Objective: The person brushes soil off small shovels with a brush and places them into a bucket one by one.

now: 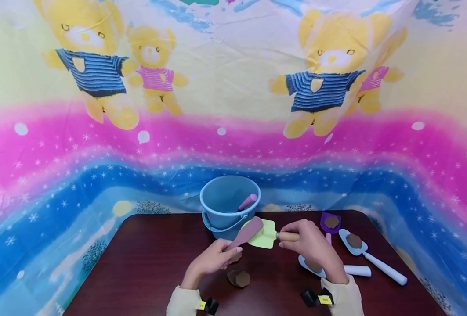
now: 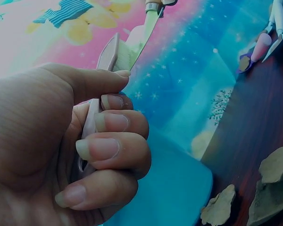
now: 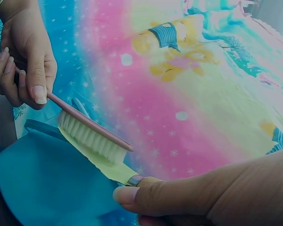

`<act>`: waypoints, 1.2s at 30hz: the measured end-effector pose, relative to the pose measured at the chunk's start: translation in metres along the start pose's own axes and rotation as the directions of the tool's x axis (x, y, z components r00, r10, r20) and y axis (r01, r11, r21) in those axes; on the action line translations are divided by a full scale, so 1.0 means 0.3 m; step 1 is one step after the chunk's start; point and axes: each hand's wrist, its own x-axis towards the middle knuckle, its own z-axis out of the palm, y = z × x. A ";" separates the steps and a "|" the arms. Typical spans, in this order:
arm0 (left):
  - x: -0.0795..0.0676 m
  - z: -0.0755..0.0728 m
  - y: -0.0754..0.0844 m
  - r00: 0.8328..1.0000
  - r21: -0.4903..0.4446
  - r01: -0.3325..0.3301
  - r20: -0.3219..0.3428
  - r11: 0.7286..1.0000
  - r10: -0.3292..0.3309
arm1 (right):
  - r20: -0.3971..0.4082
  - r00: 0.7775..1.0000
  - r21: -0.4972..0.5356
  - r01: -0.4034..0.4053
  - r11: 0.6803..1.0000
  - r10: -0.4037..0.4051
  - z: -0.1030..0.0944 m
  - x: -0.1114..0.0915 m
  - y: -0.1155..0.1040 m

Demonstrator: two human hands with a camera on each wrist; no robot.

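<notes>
My left hand (image 1: 213, 259) grips a mauve brush (image 1: 252, 229) with white bristles, its fingers curled round the handle. In my right hand (image 1: 312, 243) is the wooden handle of a light green toy shovel (image 1: 268, 237). The right wrist view shows the bristles (image 3: 92, 139) lying against the shovel's blade. Both tools are up in front of a blue bucket (image 1: 223, 218), and a pink handle (image 1: 249, 201) sticks out of its mouth. Below my left hand, brown flat lumps (image 1: 242, 278) lie on the table, one partly hidden by the fingers.
On the dark wooden table (image 1: 158, 250), at the right, are a purple shovel (image 1: 324, 218) and a light blue trowel (image 1: 348, 237), each bearing a brown lump. Another light blue trowel (image 1: 357, 271) is partly behind my right wrist. A bear-print cloth (image 1: 233, 96) hangs round the table's back and sides.
</notes>
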 end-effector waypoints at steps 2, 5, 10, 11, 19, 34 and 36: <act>-0.004 -0.006 -0.003 1.000 0.015 0.007 -0.017 1.000 -0.007 | 0.003 1.000 0.002 0.009 1.000 -0.009 -0.003 0.001 0.002; -0.010 -0.016 -0.009 0.998 0.034 0.029 -0.050 0.999 -0.027 | 0.007 0.999 0.010 0.033 0.999 -0.033 -0.007 0.001 0.007; -0.018 -0.034 -0.011 0.997 0.039 0.043 -0.071 0.998 -0.040 | 0.008 0.998 0.033 0.069 0.997 -0.069 -0.015 0.000 0.015; -0.019 -0.037 -0.011 0.997 0.036 0.042 -0.071 0.998 -0.040 | 0.007 0.998 0.039 0.069 0.997 -0.070 -0.016 0.000 0.016; -0.032 -0.056 -0.010 0.994 0.022 0.060 -0.087 0.998 -0.058 | 0.008 1.000 0.076 0.019 0.997 -0.019 -0.019 -0.008 0.026; -0.061 -0.092 -0.005 0.987 0.015 0.047 -0.157 0.999 -0.044 | 0.000 1.000 0.145 -0.017 0.989 0.017 -0.037 -0.015 0.029; -0.068 -0.099 -0.001 0.981 0.013 0.050 -0.187 0.999 -0.047 | -0.012 1.000 0.149 -0.012 0.989 0.014 -0.039 -0.014 0.027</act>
